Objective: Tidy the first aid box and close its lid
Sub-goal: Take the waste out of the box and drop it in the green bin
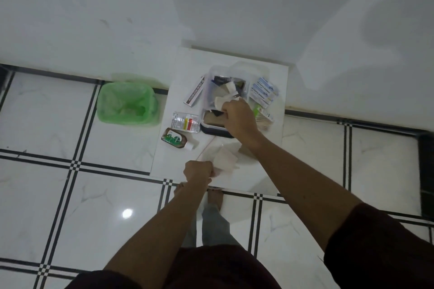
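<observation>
A person stands over a small white table that is against the wall, and the first aid box sits near the middle of it, clear-walled with a dark base and with no lid on it. The right hand reaches into the box from above; its fingers are curled together around some pale folded wrappers, but the exact grip is hidden behind the knuckles. The left hand is at the near edge of the table, closed in a fist that pinches a clear plastic bag with pale sheets inside. On the table left of the box lie a long narrow carton, a clear sachet with red and yellow marks, and a brown bottle with a green label. Right of the box, blue and white cartons are stacked together. A bin with a green liner stands on the tiled floor left of the table.
</observation>
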`<state>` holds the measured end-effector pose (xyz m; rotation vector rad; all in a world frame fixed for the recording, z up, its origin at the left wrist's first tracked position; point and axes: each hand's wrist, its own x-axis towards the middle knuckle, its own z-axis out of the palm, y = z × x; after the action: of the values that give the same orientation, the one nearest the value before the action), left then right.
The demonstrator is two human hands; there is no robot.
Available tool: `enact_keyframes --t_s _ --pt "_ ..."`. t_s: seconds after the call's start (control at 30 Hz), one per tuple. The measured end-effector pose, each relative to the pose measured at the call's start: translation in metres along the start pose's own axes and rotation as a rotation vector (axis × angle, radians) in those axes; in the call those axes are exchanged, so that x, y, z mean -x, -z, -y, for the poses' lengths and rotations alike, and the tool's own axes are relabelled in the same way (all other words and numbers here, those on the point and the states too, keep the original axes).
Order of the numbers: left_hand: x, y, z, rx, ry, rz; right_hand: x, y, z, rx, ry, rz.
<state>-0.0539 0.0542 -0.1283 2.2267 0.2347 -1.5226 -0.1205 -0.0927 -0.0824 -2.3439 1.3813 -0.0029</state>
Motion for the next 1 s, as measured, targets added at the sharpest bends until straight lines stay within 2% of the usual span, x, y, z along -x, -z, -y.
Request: enact_keyframes --t_s 0.23,0.37,0.63,0.83,1.0 --pt "0.04 0.048 -0.024 -0.077 -0.076 0.191 0.016 0.021 0.009 -0.105 -0.011 -0.192" --pt "0.057 0.097 -0.051 -0.051 -0.191 0.174 0.018 0.034 0.024 -0.09 0.042 -0.233" --pt "0.052 0.174 -0.106 0.201 -0.315 0.092 -0.012 0.034 0.091 -0.044 0.223 -0.226" --pt "-0.002 0.218 -0.143 0.353 -0.279 0.056 -0.064 0.001 0.155 0.026 0.3 -0.148" --pt "-0.076 0.263 -0.179 0.424 -0.232 0.016 -0.122 -0.046 0.209 0.039 0.289 -0.047"
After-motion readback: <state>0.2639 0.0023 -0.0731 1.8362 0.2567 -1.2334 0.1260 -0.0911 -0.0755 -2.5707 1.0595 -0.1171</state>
